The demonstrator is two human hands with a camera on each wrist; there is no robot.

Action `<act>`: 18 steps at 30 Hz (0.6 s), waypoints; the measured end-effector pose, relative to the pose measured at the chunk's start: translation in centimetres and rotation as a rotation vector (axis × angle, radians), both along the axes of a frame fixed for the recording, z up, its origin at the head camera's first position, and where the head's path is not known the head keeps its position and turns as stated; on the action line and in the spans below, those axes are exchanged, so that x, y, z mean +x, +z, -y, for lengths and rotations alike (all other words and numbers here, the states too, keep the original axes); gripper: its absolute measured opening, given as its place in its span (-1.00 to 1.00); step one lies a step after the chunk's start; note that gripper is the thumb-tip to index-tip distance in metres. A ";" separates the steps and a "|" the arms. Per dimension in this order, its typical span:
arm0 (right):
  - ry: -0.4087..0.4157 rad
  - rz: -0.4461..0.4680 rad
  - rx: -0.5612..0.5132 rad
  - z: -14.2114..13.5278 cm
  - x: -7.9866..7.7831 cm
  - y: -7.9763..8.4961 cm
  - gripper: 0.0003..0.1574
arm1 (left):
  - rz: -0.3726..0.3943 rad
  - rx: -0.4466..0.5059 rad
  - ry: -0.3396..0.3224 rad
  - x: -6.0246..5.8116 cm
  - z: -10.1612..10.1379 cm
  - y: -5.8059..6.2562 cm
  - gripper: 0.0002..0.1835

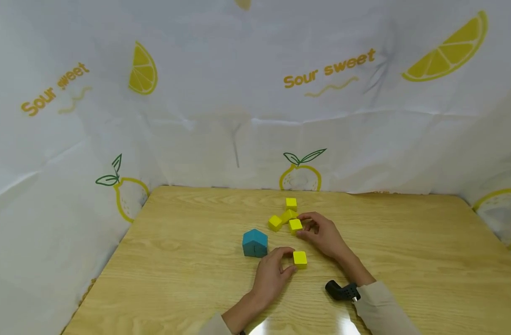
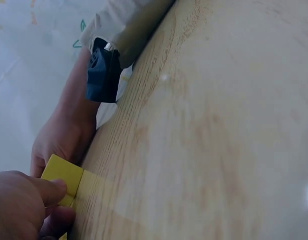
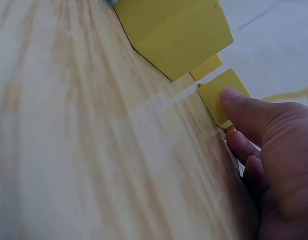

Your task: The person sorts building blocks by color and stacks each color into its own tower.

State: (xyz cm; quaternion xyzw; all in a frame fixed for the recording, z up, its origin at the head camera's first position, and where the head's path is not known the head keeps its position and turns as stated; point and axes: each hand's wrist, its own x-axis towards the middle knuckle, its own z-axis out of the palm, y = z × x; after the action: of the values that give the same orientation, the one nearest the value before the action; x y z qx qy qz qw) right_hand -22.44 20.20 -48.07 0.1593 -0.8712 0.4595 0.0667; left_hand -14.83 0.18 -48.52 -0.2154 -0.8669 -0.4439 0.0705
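Observation:
On the wooden table, my left hand (image 1: 268, 274) pinches a yellow cube (image 1: 300, 259) between thumb and fingers, the cube nearest to me. The left wrist view shows the thumb lying on the side of that yellow cube (image 2: 67, 172). Farther back, my right hand (image 1: 325, 237) has its thumb and index finger at two sides of another yellow cube (image 1: 295, 225). In the right wrist view the thumb presses on this yellow cube (image 3: 214, 97), low at the tabletop. To the left of my left hand stands a blue house-shaped block (image 1: 255, 243).
Behind the right hand's cube lie a yellow wedge-like block (image 1: 288, 216), a tilted yellow cube (image 1: 275, 223) and a farther yellow cube (image 1: 291, 204). A black device (image 1: 342, 291) is strapped at the right wrist. A white lemon-printed sheet (image 1: 222, 149) hangs behind the table (image 1: 180, 279).

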 end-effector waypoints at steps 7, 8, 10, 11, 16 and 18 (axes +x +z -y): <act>-0.014 0.015 0.012 -0.3 0.0 0.3 -0.55 | 0.005 -0.009 0.000 -0.1 -0.1 0.5 -0.62; -0.015 0.011 0.009 -0.3 0.0 0.3 -0.55 | 0.002 -0.009 -0.003 -0.1 -0.2 0.5 -0.62; -0.018 0.005 0.000 -0.4 0.0 0.4 -0.56 | -0.003 -0.006 -0.005 -0.2 -0.2 0.6 -0.62; -0.017 0.007 -0.006 -0.4 0.0 0.4 -0.56 | 0.001 -0.006 -0.003 -0.2 -0.3 0.6 -0.62; -0.024 0.020 -0.022 -0.3 0.2 0.1 -0.56 | 0.014 -0.004 0.003 0.0 -0.1 0.6 -0.63; -0.030 0.023 -0.030 -0.2 0.4 0.0 -0.56 | 0.017 -0.002 0.001 0.1 0.0 0.5 -0.63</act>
State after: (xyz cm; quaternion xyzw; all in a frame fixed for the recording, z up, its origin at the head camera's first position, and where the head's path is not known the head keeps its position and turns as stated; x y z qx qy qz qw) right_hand -22.08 20.45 -48.09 0.1399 -0.8672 0.4733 0.0660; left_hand -14.75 0.20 -48.00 -0.2113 -0.8681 -0.4448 0.0634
